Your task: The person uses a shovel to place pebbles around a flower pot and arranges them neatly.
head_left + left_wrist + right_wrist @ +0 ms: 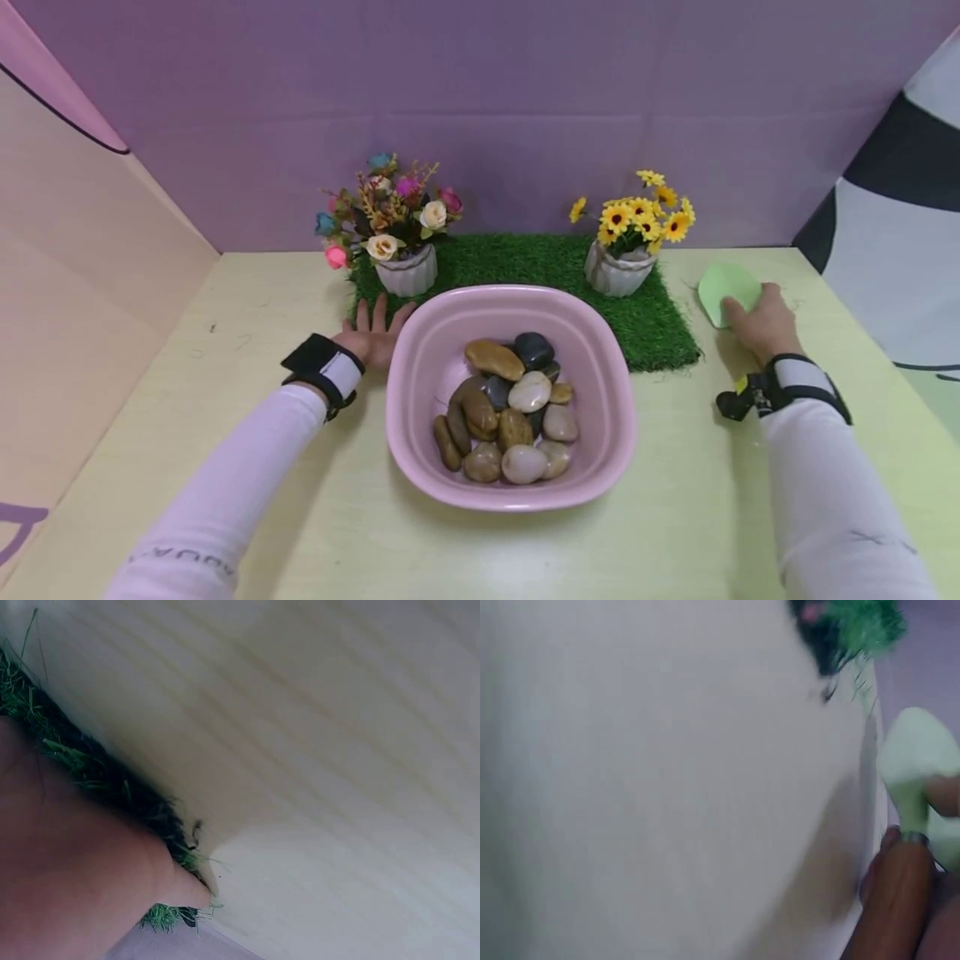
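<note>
The right hand [767,323] gripped a pale-green trowel [729,286].
Its fingers were clamped on it at the desk's [690,500] right; the left hand [371,340] rested, fingers apart, at the artificial turf [510,260] beside the pink basin [603,400].

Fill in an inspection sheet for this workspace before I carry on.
Surface: pale wood-grain table; one dark speck at left, too small to identify.
Job's things: pale-green tool; turf mat; pink basin with stones inside.
Clutter: mixed-flower pot and yellow-flower pot, both upright on the mat.
Left grip: fingers spread at the mat's left edge.
Right grip: holds the tool, thumb against it.
Cables: nothing seen.
Surroundings: purple backdrop behind the table.
</note>
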{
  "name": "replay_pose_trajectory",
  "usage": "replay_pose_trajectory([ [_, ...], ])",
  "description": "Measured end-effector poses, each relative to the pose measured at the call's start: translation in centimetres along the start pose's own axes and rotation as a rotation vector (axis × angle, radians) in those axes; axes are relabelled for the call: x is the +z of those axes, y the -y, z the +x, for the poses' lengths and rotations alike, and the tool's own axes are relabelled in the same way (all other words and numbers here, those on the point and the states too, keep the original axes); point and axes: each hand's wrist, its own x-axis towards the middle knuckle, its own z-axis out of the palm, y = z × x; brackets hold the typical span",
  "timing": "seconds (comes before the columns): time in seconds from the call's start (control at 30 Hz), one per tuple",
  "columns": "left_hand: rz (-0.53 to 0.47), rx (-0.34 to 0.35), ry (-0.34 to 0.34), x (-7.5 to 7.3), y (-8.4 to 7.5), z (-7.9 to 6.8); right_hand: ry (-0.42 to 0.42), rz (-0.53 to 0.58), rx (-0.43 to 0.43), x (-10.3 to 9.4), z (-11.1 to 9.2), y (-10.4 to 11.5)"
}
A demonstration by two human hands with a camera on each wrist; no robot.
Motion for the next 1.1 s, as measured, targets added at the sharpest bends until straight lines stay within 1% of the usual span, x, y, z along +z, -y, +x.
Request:
replay_pose_trajectory([
  [0.03,0.026,0.003,-0.005,0.0,0.0,-0.1,-0.018,0.013,0.006,-0.1,0.0,0.2],
  [0.07,0.073,0.005,-0.011,0.0,0.0,-0.2,-0.039,0.032,0.016,-0.1,0.0,0.4],
  [0.1,0.184,0.016,-0.022,0.0,0.1,-0.3,-0.066,0.046,0.025,-0.1,0.0,0.5],
  [0.13,0.25,0.019,-0.028,0.1,0.1,-0.4,-0.096,0.065,0.033,-0.2,0.0,0.7],
  [0.17,0.291,0.02,-0.033,0.1,0.1,-0.5,-0.121,0.086,0.043,-0.2,0.1,0.8],
  [0.23,0.296,0.017,-0.033,0.1,0.1,-0.6,-0.184,0.137,0.065,-0.3,0.2,1.0],
  [0.33,0.148,-0.001,-0.011,0.1,-0.1,-0.4,-0.262,0.223,0.116,-0.4,0.3,1.3],
  [0.4,0.066,-0.007,0.006,0.0,-0.2,-0.3,-0.3,0.281,0.151,-0.5,0.5,1.7],
  [0.43,0.003,-0.012,0.013,0.0,-0.2,-0.2,-0.31,0.306,0.165,-0.6,0.5,1.8],
  [0.47,-0.026,-0.015,0.018,-0.1,-0.3,-0.2,-0.32,0.337,0.177,-0.6,0.6,2.0],
  [0.57,-0.032,-0.009,0.026,-0.2,-0.3,-0.2,-0.347,0.412,0.201,-0.8,0.5,2.6],
  [0.6,-0.062,-0.011,0.027,-0.2,-0.3,-0.2,-0.356,0.438,0.209,-0.8,0.5,2.8],
  [0.63,-0.051,-0.01,0.029,-0.2,-0.3,-0.2,-0.357,0.466,0.217,-0.9,0.4,3.0],
  [0.67,-0.028,-0.008,0.03,-0.2,-0.3,-0.2,-0.355,0.525,0.221,-1.0,0.3,3.2],
  [0.7,-0.064,-0.011,0.029,-0.1,-0.3,-0.2,-0.355,0.55,0.226,-1.1,0.2,3.4],
  [0.73,-0.035,-0.008,0.029,-0.2,-0.3,-0.2,-0.357,0.577,0.227,-1.2,0.1,3.7],
  [0.77,-0.041,-0.007,0.03,-0.2,-0.2,-0.3,-0.358,0.627,0.223,-1.4,0.0,4.0],
  [0.8,-0.028,-0.005,0.031,-0.2,-0.1,-0.4,-0.363,0.682,0.215,-1.5,-0.1,4.2],
  [0.83,-0.013,-0.004,0.029,-0.2,0.0,-0.5,-0.37,0.7,0.205,-1.6,-0.1,4.5],
  [0.87,-0.055,-0.009,0.028,-0.2,0.2,-0.8,-0.379,0.721,0.195,-1.7,-0.2,4.8],
  [0.9,-0.026,-0.006,0.024,-0.3,0.5,-1.0,-0.398,0.707,0.185,-1.7,-0.3,5.0],
  [0.97,0.046,0.001,0.015,-0.6,1.3,-1.8,-0.432,0.742,0.159,-1.9,-0.4,5.4],
  [1.03,0.112,0.015,-0.001,-1.0,2.5,-2.8,-0.467,0.711,0.136,-2.1,-0.8,5.8],
  [1.07,0.158,0.021,-0.009,-1.1,2.8,-3.0,-0.478,0.747,0.117,-2.2,-1.0,6.0],
  [1.1,0.238,0.032,-0.02,-1.2,3.1,-3.2,-0.488,0.79,0.095,-2.3,-1.2,6.3],
])
